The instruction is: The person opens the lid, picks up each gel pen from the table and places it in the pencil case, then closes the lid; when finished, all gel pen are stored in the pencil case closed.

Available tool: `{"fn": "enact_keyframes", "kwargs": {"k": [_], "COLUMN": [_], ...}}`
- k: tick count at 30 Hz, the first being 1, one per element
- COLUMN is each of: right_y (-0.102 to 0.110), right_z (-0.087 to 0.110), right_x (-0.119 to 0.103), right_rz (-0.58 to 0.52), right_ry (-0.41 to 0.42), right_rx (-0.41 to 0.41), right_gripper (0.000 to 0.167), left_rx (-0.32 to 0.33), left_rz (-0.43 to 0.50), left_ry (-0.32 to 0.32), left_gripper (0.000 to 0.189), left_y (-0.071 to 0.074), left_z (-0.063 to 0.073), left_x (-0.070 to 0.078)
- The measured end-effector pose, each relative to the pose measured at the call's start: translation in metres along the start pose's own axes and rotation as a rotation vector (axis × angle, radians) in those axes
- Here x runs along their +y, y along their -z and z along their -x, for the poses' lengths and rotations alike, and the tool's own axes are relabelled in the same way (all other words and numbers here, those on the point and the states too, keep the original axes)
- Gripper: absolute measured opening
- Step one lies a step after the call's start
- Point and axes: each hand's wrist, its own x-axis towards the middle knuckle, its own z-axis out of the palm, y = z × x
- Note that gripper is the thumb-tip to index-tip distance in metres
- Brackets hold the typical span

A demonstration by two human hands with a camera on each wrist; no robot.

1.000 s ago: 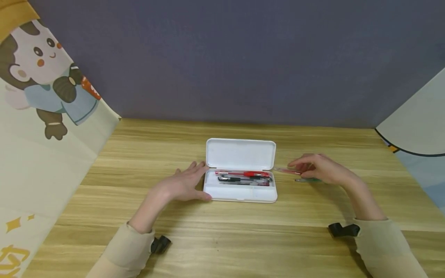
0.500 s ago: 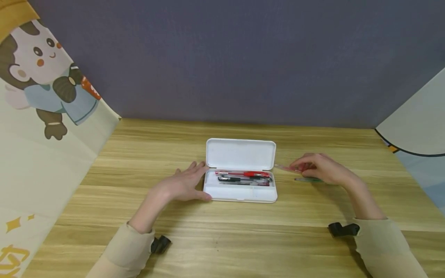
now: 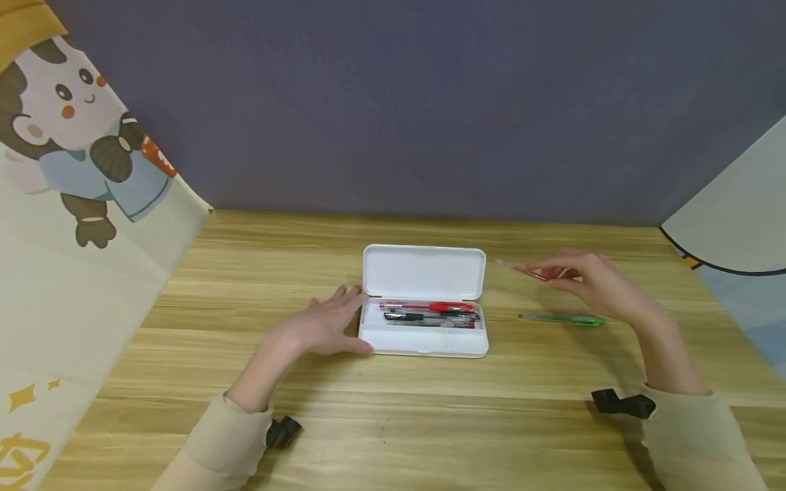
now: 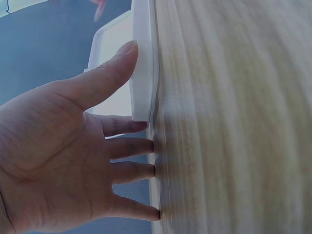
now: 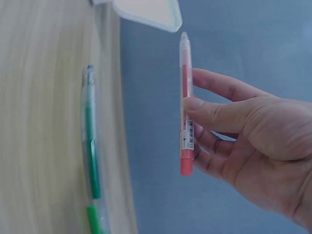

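A white pencil case (image 3: 405, 343) lies on the wooden table with its lid (image 3: 424, 273) up. Inside, along the rear compartment, are a red gel pen (image 3: 445, 307), a black gel pen (image 3: 410, 316) and another thin pen. My left hand (image 3: 322, 329) rests at the case's left end, fingers spread and straight, the thumb against the near corner. My right hand (image 3: 592, 276) pinches a clear-barrelled red pen (image 5: 185, 80) between thumb and fingers, held up over the table right of the lid. A green pen (image 3: 561, 318) lies on the table below that hand.
The front compartment of the case has a small divider near its right end. A dark blue-grey panel (image 3: 424, 109) stands behind the table (image 3: 381, 423). Cartoon-printed panels border both sides.
My right hand has picked the red pen up off the table and moved it up and to the right. The green pen now shows fully. My left hand stays put.
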Motion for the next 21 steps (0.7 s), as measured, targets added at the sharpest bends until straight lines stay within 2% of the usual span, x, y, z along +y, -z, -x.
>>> {"fn": "enact_keyframes", "kwargs": {"k": [9, 21], "right_y": [-0.001, -0.023], "right_z": [-0.012, -0.044], "right_x": [-0.030, -0.070], "right_rz": [0.018, -0.066], "right_ry": [0.137, 0.196], "right_rx": [0.073, 0.005], "right_gripper": [0.047, 0.045], "left_rx": [-0.003, 0.003], "left_rz": [0.001, 0.012], "left_ry": [0.000, -0.017], "left_gripper": [0.102, 0.100], "left_y": [0.000, -0.002], "left_z": [-0.001, -0.003], "left_x": [-0.002, -0.003]}}
